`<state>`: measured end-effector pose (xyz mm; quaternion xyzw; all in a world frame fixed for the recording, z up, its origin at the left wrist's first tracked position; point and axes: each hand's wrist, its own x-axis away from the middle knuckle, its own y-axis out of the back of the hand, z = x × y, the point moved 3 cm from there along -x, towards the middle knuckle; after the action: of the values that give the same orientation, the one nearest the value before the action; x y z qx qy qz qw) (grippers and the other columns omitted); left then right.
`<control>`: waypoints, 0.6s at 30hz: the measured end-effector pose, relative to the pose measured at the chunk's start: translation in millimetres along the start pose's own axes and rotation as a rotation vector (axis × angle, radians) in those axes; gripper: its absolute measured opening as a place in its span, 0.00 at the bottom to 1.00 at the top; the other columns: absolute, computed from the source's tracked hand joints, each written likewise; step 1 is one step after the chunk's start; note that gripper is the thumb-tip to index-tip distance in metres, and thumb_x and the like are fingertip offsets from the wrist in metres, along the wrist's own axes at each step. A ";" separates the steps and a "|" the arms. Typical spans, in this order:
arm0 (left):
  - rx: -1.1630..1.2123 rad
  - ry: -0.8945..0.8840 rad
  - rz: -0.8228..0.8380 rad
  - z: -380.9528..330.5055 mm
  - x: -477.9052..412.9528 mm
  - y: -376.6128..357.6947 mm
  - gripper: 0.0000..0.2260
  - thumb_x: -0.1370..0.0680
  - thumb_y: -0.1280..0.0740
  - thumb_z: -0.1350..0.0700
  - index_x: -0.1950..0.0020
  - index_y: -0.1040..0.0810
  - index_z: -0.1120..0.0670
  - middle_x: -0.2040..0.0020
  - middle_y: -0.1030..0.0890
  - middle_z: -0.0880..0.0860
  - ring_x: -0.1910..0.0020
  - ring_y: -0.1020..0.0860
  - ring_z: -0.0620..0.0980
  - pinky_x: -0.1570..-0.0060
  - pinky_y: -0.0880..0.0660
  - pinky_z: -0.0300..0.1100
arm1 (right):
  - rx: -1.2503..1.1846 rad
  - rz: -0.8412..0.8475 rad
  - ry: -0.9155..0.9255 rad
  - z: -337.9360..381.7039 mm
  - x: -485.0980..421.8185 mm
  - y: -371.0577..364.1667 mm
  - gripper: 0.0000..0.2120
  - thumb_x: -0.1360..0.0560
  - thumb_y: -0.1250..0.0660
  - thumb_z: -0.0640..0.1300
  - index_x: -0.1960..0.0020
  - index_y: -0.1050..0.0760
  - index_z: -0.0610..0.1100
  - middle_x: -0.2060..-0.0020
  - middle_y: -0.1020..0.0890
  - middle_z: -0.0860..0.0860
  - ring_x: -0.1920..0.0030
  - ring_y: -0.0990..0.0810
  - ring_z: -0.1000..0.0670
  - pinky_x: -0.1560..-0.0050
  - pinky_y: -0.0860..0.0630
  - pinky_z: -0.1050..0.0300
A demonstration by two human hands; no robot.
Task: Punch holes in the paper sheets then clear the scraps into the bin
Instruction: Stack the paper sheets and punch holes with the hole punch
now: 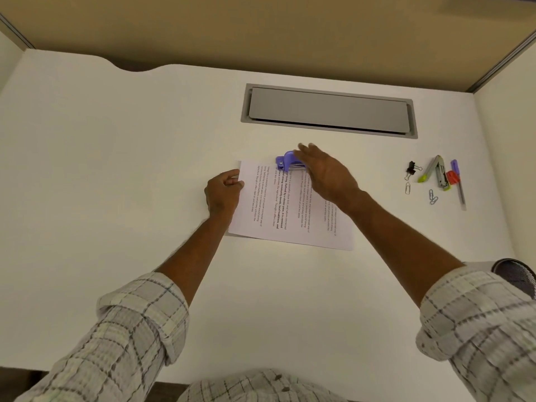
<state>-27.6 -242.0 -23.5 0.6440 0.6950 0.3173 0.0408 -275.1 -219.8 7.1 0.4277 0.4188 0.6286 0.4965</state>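
- Two bare arms in rolled plaid sleeves [139, 323] reach out over the white table [130, 134] as I watch through the head camera.
- My left grip [223, 190] is curled at the left edge of the paper sheets [290, 210], thumb and fingers pinching that edge near its far corner.
- My right grip [324, 172] is spread, fingers straight and blurred, over the right part of the purple hole punch [285, 162]; I cannot tell whether it touches the punch.
- That punch sits on the far edge of the sheets, which lie flat near the table's middle with their printed lines running sideways.
- Off to the right, well apart from the sheets, lie a black binder clip [411, 168], an opened stapler [438, 172], a purple-capped pen [458, 184] and loose paper clips [432, 196].
- A grey cable hatch [329, 111] is set into the table beyond the punch.
- A dark mesh bin [519, 277] shows at the right edge, partly behind my right sleeve.
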 end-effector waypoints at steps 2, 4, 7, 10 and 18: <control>0.012 0.010 0.003 1.1 -0.7 0.9 0.16 0.21 0.28 0.59 0.33 0.18 0.57 0.38 0.15 0.56 0.41 0.17 0.56 0.35 0.21 0.52 | 0.050 0.079 0.072 6.1 -11.9 -4.2 0.32 0.19 0.38 0.32 0.19 0.44 0.45 0.19 0.45 0.49 0.19 0.47 0.47 0.20 0.43 0.49; 0.037 0.022 0.009 1.7 -1.3 1.7 0.16 0.21 0.28 0.59 0.33 0.18 0.57 0.39 0.15 0.56 0.41 0.17 0.56 0.35 0.21 0.52 | 0.054 0.117 0.087 8.3 -17.0 -8.5 0.34 0.20 0.39 0.32 0.18 0.47 0.46 0.18 0.47 0.50 0.18 0.49 0.47 0.20 0.44 0.49; 0.069 0.035 0.023 3.9 -2.9 2.6 0.16 0.22 0.27 0.60 0.33 0.18 0.58 0.39 0.15 0.57 0.41 0.17 0.57 0.34 0.21 0.53 | 0.031 0.111 0.067 7.4 -15.2 -12.9 0.34 0.19 0.39 0.33 0.18 0.49 0.46 0.18 0.50 0.50 0.18 0.51 0.48 0.20 0.43 0.49; 0.090 0.032 0.045 6.8 -2.2 3.8 0.17 0.22 0.27 0.61 0.33 0.18 0.59 0.39 0.15 0.58 0.40 0.17 0.57 0.33 0.22 0.53 | 0.014 0.124 0.035 7.3 -12.9 -14.8 0.35 0.18 0.38 0.35 0.18 0.51 0.46 0.18 0.52 0.50 0.18 0.53 0.48 0.20 0.43 0.50; 0.132 0.024 0.040 10.7 5.5 4.8 0.16 0.22 0.27 0.63 0.34 0.17 0.58 0.42 0.14 0.57 0.42 0.17 0.54 0.32 0.23 0.49 | 0.016 0.147 -0.023 6.5 -16.2 -12.7 0.37 0.19 0.37 0.35 0.18 0.54 0.46 0.18 0.54 0.49 0.18 0.56 0.47 0.20 0.42 0.48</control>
<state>-19.3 -233.0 -27.7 0.6553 0.7018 0.2791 -0.0166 -263.3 -233.0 -5.0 0.4684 0.3854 0.6550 0.4506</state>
